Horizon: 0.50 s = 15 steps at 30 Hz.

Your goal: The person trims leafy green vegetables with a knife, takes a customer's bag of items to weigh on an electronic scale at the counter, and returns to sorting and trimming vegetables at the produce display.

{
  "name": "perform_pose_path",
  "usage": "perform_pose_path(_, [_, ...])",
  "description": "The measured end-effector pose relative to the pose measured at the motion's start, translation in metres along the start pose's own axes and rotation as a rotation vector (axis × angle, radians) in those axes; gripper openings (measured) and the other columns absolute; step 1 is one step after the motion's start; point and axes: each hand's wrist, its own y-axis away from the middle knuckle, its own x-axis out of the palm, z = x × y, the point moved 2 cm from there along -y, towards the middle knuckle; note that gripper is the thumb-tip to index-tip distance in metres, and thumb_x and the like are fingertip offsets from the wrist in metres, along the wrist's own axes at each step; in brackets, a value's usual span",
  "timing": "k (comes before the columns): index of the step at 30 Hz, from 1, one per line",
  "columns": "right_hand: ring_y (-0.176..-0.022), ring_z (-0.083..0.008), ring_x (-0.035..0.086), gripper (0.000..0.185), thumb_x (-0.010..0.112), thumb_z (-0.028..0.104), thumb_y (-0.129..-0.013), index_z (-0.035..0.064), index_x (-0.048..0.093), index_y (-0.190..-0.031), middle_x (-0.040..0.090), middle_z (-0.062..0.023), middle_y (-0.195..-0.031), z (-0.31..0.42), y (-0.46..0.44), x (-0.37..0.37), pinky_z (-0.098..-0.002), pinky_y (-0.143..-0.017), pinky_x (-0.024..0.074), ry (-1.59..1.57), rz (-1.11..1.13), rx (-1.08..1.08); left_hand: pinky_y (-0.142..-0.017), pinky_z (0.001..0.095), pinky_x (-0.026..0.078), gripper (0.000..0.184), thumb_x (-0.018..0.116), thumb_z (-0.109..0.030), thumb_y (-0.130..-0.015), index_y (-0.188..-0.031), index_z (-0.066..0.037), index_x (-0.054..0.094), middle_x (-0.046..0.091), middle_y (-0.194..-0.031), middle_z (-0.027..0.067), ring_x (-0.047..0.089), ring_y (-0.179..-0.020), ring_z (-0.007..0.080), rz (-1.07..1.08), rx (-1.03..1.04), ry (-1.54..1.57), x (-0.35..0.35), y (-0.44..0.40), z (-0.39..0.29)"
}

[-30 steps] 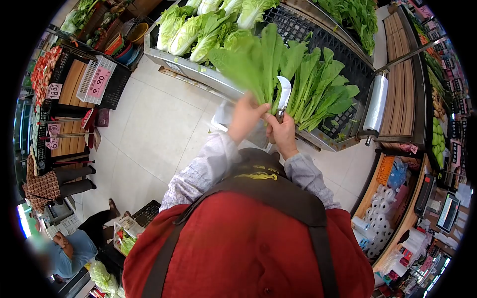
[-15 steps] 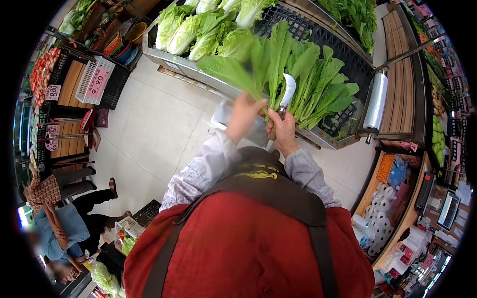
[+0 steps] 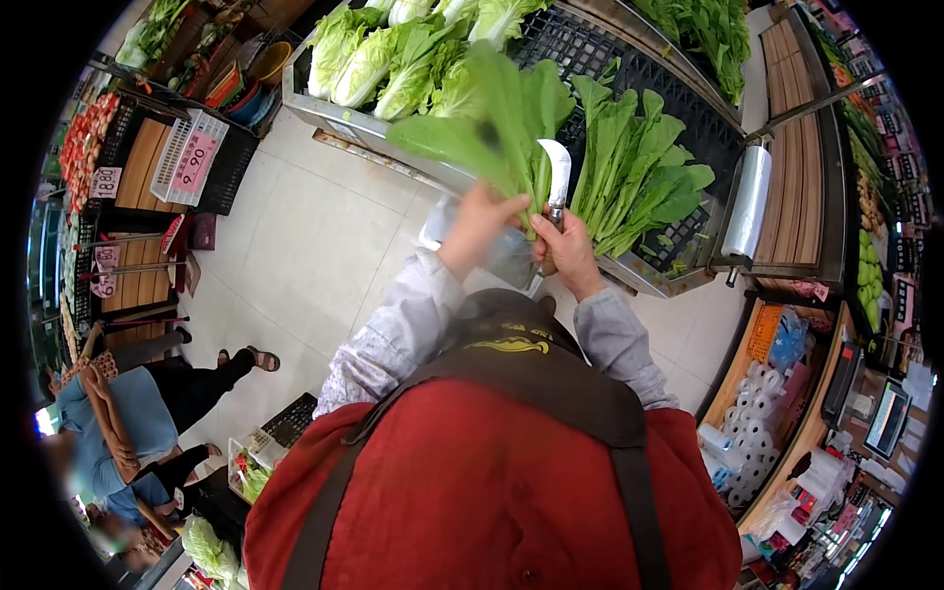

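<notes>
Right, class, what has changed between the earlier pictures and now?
The curved metal knife has swung slightly left since the previous picture. At lower left, the person in a blue shirt has moved up the picture, and another person in blue now shows below. Neither hand visibly let go: the right hand still holds the knife, the left hand the long leafy greens. The pale cabbages stayed put.

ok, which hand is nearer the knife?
Right: the right hand holds the knife by its handle; the left hand is apart from it, to its left, at the base of the leafy greens.
</notes>
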Motion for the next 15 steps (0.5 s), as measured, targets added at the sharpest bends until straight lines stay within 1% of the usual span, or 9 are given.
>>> perform_pose_path(4, [-0.050,-0.0074,0.047,0.021,0.061,0.018,-0.090,0.0029,0.053,-0.102,0.057,-0.0038,-0.073,0.013,-0.005,-0.010,-0.0224,-0.045,0.0405,-0.030,0.018,0.013,-0.073,0.0280,0.054,0.035,0.062,-0.004,-0.084,-0.116,0.001,0.046,0.064,-0.094,0.0089,0.064,-0.083,0.0168,0.065,-0.012,0.097,0.003,0.003,-0.009])
perform_pose_path(7, [-0.050,-0.0063,0.046,0.023,0.060,0.018,-0.090,0.0028,0.052,-0.107,0.059,-0.0051,-0.079,0.014,-0.009,-0.020,-0.0211,-0.044,0.0397,-0.121,0.011,0.062,-0.069,0.0284,0.053,0.033,0.064,-0.007,-0.084,-0.113,0.001,0.050,0.064,-0.092,0.0067,0.063,-0.081,0.0145,0.143,0.047,0.083,0.003,0.011,-0.012])
perform_pose_path(9, [-0.049,-0.0063,0.045,0.023,0.059,0.016,-0.090,0.0034,0.052,-0.108,0.059,-0.0072,-0.078,0.018,-0.008,-0.026,-0.0205,-0.044,0.0388,-0.023,0.076,-0.029,-0.064,0.0290,0.051,0.028,0.068,-0.010,-0.081,-0.105,-0.002,0.056,0.064,-0.090,0.0069,0.062,-0.075,0.0151,0.116,0.027,-0.250,-0.003,0.020,-0.006])
perform_pose_path(10, [-0.049,-0.0063,0.045,0.023,0.058,0.016,-0.090,0.0036,0.052,-0.108,0.059,-0.0078,-0.078,0.019,-0.006,-0.029,-0.0204,-0.043,0.0386,0.000,0.090,-0.052,-0.064,0.0290,0.051,0.028,0.068,-0.010,-0.081,-0.105,-0.002,0.056,0.064,-0.090,0.0069,0.062,-0.075,0.0151,0.121,0.028,-0.252,0.002,0.035,-0.015])
perform_pose_path(11, [-0.048,-0.0063,0.044,0.023,0.058,0.016,-0.090,0.0037,0.052,-0.109,0.059,-0.0083,-0.078,0.021,-0.004,-0.033,-0.0203,-0.043,0.0384,0.022,0.103,-0.075,-0.065,0.0306,0.049,0.028,0.070,-0.011,-0.078,-0.102,-0.004,0.058,0.063,-0.090,0.0071,0.061,-0.078,0.0178,-0.013,0.330,-0.601,0.006,0.053,-0.030])
perform_pose_path(12, [-0.048,-0.0060,0.044,0.024,0.059,0.016,-0.090,0.0039,0.053,-0.109,0.058,-0.0088,-0.077,0.023,0.000,-0.036,-0.0203,-0.043,0.0378,-0.066,0.158,0.036,-0.066,0.0322,0.048,0.028,0.072,-0.012,-0.075,-0.099,-0.007,0.060,0.062,-0.091,0.0073,0.061,-0.081,0.0205,-0.154,0.635,-0.944,0.012,0.070,-0.051])
perform_pose_path(13, [-0.047,-0.0057,0.043,0.024,0.059,0.017,-0.089,0.0041,0.053,-0.109,0.058,-0.0093,-0.076,0.024,0.003,-0.037,-0.0202,-0.042,0.0372,-0.155,0.213,0.149,-0.078,0.0352,0.045,0.036,0.075,-0.015,-0.068,-0.101,-0.010,0.060,0.060,-0.094,0.0072,0.057,-0.091,0.0258,-0.155,0.840,-1.098,0.017,0.079,-0.068])
perform_pose_path(14, [-0.047,-0.0057,0.043,0.024,0.059,0.017,-0.089,0.0041,0.053,-0.109,0.058,-0.0093,-0.076,0.028,0.005,-0.037,-0.0202,-0.042,0.0372,-0.157,0.212,0.148,-0.078,0.0352,0.045,0.036,0.075,-0.015,-0.068,-0.101,-0.010,0.060,0.060,-0.094,0.0072,0.057,-0.091,0.0258,-0.154,0.840,-1.100,0.020,0.079,-0.072])
perform_pose_path(15, [-0.047,-0.0055,0.043,0.025,0.059,0.017,-0.089,0.0043,0.053,-0.110,0.058,-0.0089,-0.076,0.031,0.007,-0.035,-0.0203,-0.042,0.0366,-0.126,0.286,0.233,-0.081,0.0359,0.043,0.038,0.075,-0.017,-0.067,-0.102,-0.010,0.061,0.060,-0.095,0.0064,0.055,-0.093,0.0261,-0.087,0.917,-1.222,0.025,0.080,-0.074])
